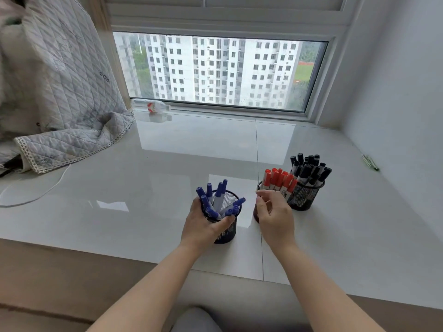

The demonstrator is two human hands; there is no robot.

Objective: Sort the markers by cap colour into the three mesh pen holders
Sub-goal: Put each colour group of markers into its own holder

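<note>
Left hand [203, 224] wraps near-left mesh holder [227, 232] of blue-capped markers [219, 200]. Right hand [275, 216] loosely curled, empty, before red-capped markers [279, 180]; black-capped markers [309, 168] far right. Markers likely light, stiff, smooth: pinch mid-barrel. Holder likely tippy: grip wall.

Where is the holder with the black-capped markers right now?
In the head view, the black-marker holder stands rightmost on the white ledge, behind and touching the red-marker holder.

Single head-worn view, forward and down across the tiled sill [167, 164] toward the window [220, 70].
</note>
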